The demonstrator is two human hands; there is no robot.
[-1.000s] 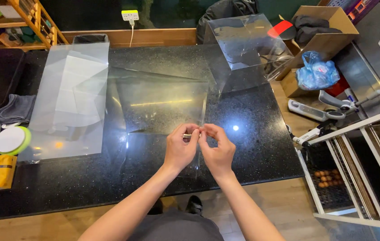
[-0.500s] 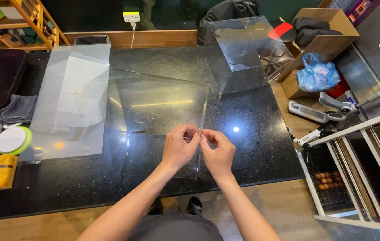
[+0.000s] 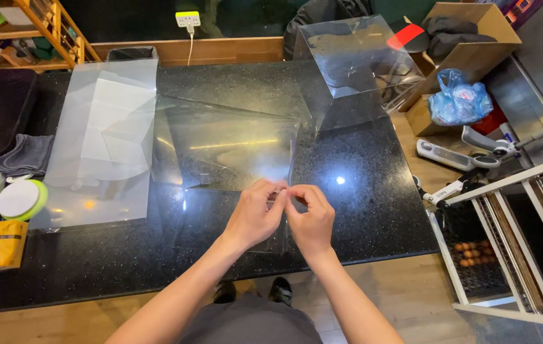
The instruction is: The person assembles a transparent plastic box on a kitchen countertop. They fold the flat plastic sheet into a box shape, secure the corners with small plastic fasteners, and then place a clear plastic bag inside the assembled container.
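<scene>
- Black speckled stone counter (image 3: 361, 210), wood floor below, shelves and a cardboard box (image 3: 469, 44) behind.
- Left hand (image 3: 255, 213) and right hand (image 3: 311, 218) side by side at counter centre, forearms rising from 6 o'clock, wrists bent, fingertips meeting.
- Fingers of both hands closed, pinching the near right corner of a clear plastic sheet (image 3: 227, 150).
- Sheet flat on the counter, stretching from the fingertips toward 11 o'clock.
- Stack of clear sheets (image 3: 102, 134) at 9 o'clock; folded clear box (image 3: 354, 54) at 1 o'clock; grey cloth (image 3: 26, 155), round green-rimmed lid (image 3: 21, 199) and yellow packet (image 3: 4, 244) far at 9 o'clock.
</scene>
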